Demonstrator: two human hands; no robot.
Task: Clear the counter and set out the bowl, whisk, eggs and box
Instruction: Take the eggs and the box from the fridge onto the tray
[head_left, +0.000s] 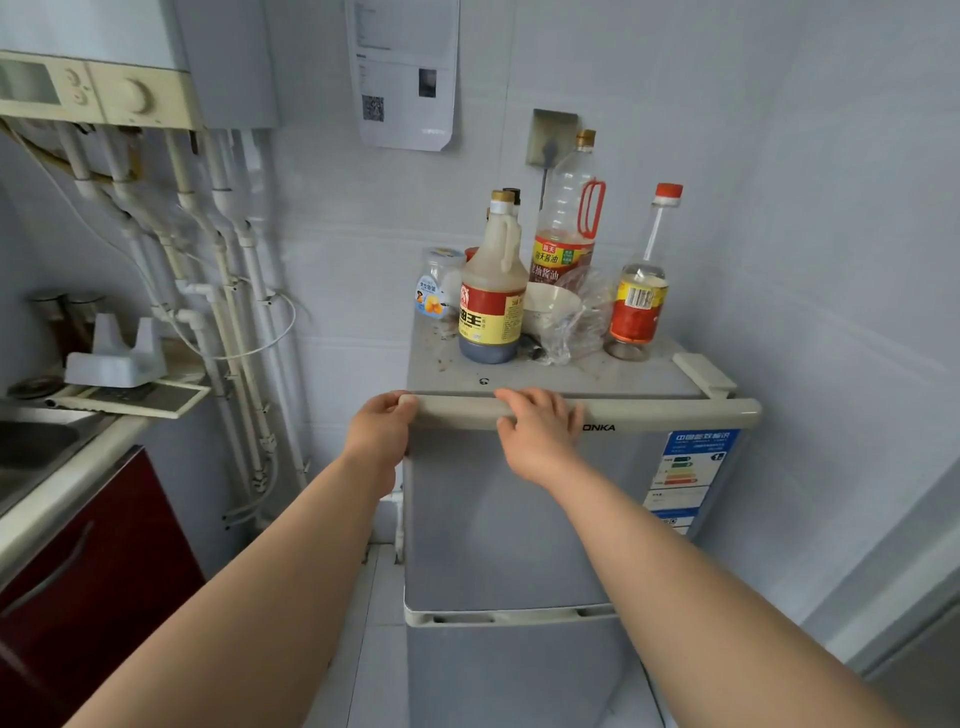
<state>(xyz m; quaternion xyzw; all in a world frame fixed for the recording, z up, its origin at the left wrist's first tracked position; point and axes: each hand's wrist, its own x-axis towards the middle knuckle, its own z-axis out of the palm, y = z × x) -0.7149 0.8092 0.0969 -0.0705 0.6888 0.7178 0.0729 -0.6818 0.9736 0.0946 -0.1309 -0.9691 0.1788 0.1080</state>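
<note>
Bowl (550, 306) spotted, one white one on top of the fridge (509, 519), against a plastic bag (576, 322). I've got both hands on the fridge door's top rail: left hand (382, 431) curled round its left end, right hand (540, 431) hooked over the middle. Early days, I reckon: no whisk, eggs or box in sight. On the fridge top I count three bottles (491, 296), maybe a fourth cap behind, and one jar (436, 283). The table (67, 483) left of the fridge isn't cleared.
</note>
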